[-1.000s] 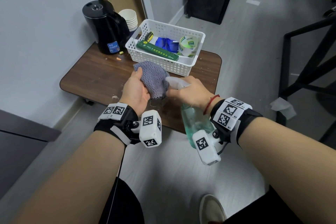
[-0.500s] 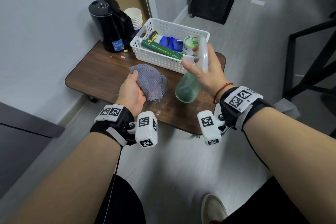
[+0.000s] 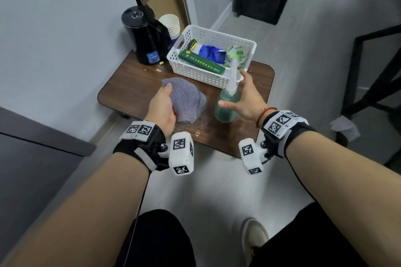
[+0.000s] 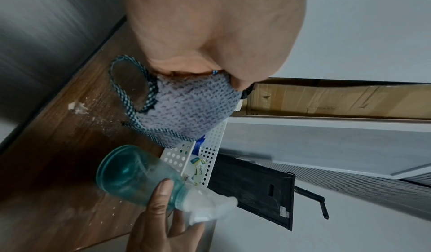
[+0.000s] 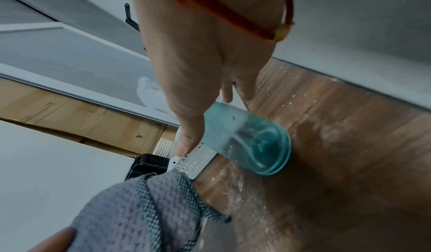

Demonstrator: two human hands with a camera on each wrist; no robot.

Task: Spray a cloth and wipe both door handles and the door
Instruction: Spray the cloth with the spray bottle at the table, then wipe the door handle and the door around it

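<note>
Now left hand grips cloth; right hand spread open beside spray bottle.

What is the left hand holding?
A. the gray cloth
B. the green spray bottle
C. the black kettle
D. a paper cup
A: the left hand grips the gray cloth above the table, while the spray bottle stands by the open right hand.
</note>
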